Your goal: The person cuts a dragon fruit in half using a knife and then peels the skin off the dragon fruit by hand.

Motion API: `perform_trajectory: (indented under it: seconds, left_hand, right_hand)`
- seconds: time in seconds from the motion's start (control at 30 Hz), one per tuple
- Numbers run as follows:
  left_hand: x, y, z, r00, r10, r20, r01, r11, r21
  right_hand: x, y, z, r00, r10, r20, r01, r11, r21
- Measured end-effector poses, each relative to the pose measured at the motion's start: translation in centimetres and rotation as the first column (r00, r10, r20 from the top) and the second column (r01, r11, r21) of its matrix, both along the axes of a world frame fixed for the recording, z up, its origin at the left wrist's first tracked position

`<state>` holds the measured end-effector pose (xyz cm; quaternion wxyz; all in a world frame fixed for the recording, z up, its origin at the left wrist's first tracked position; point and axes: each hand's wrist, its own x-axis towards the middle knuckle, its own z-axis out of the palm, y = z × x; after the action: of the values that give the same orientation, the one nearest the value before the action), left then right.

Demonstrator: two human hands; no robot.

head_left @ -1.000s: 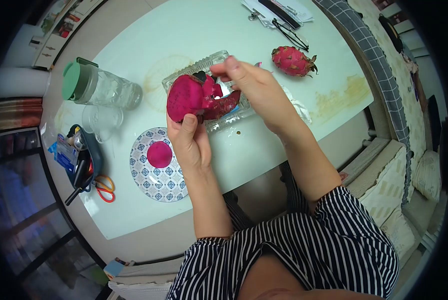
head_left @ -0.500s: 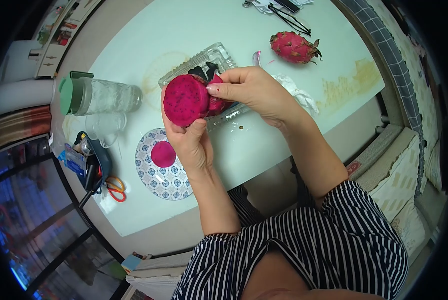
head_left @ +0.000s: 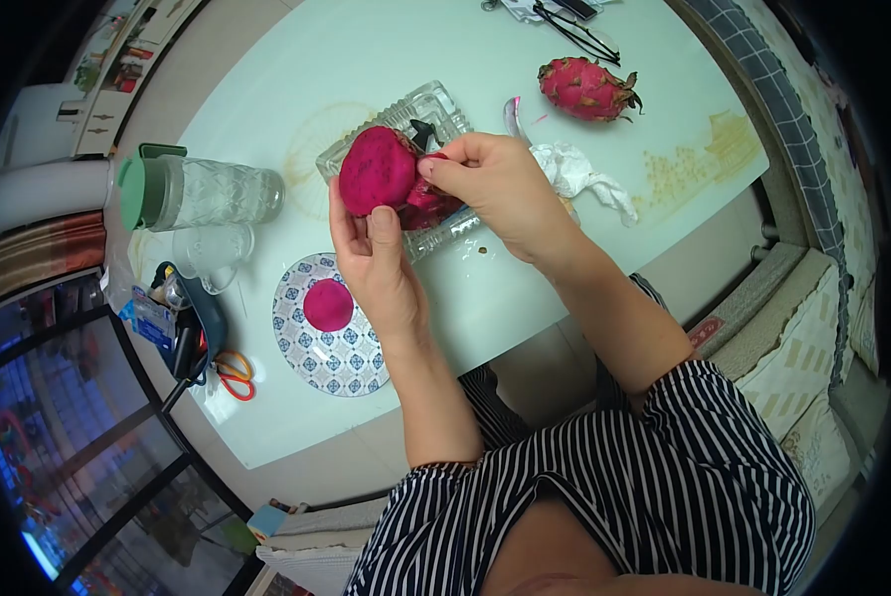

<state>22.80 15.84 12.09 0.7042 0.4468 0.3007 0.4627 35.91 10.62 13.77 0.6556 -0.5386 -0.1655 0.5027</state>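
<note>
My left hand [head_left: 381, 263] holds a large piece of dark pink dragon fruit [head_left: 377, 171], its cut face turned up and to the left. My right hand [head_left: 490, 189] pinches the peel [head_left: 430, 211] at the fruit's right side. Both hands are over the near part of a clear glass tray [head_left: 433, 100], which has dark scraps in it. A round pink fruit slice [head_left: 328, 305] lies on a blue-and-white patterned plate [head_left: 340, 370] below my left hand. A whole dragon fruit [head_left: 586, 88] rests at the upper right.
A knife blade [head_left: 514, 117] and crumpled white tissue [head_left: 582, 177] are right of the tray. On the left stand a green-lidded pitcher [head_left: 222, 191], a glass mug [head_left: 207, 248], and a blue basket [head_left: 205, 320] beside scissors [head_left: 236, 375]. Glasses [head_left: 576, 38] lie at the far edge.
My right thumb and fingers have come down onto the peel and closed on it. The fruit in my left hand has tilted and moved slightly up. The view has shifted a little.
</note>
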Motion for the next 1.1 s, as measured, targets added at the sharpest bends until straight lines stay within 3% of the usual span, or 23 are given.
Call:
perform_trajectory:
  seconds: [0.2, 0.3, 0.5, 0.57, 0.7, 0.77, 0.87, 1.1]
  left_hand:
    - [0.0, -0.1, -0.4, 0.999, -0.007, -0.046, 0.008, 1.000, 0.018]
    - [-0.1, -0.4, -0.4, 0.992, 0.101, -0.072, -0.100, 0.995, 0.019]
    - [-0.2, -0.4, -0.4, 0.983, 0.159, -0.096, -0.159, 0.987, 0.006]
    - [-0.3, -0.3, -0.4, 0.983, 0.158, -0.091, -0.158, 0.987, 0.011]
    - [-0.5, -0.1, -0.9, 0.983, 0.170, -0.067, -0.171, 0.985, -0.005]
    - [-0.7, 0.0, -0.9, 0.988, 0.151, -0.045, -0.154, 0.985, -0.080]
    - [-0.6, -0.2, -0.5, 0.991, 0.130, 0.001, -0.129, 0.983, -0.130]
    - [-1.0, 0.4, -0.9, 0.997, 0.029, 0.076, -0.013, 0.977, -0.214]
  right_hand:
    - [-1.0, 0.2, -0.6, 0.976, 0.015, 0.217, 0.002, 0.997, -0.078]
    - [-1.8, 0.2, -1.2, 0.963, -0.024, 0.267, 0.029, 0.999, -0.017]
    - [-2.6, 0.0, -0.5, 0.886, 0.011, 0.463, 0.010, 0.999, -0.043]
    - [-2.4, -0.2, 0.3, 0.826, 0.070, 0.560, 0.003, 0.992, -0.129]
    - [-2.5, -0.1, -0.1, 0.846, 0.053, 0.531, 0.006, 0.994, -0.107]
    - [-2.3, -0.1, 0.1, 0.813, 0.134, 0.567, -0.050, 0.986, -0.161]
    - [-2.2, -0.2, -0.1, 0.749, 0.111, 0.653, -0.030, 0.991, -0.133]
    - [-1.9, -0.2, -0.3, 0.820, 0.053, 0.570, -0.004, 0.996, -0.087]
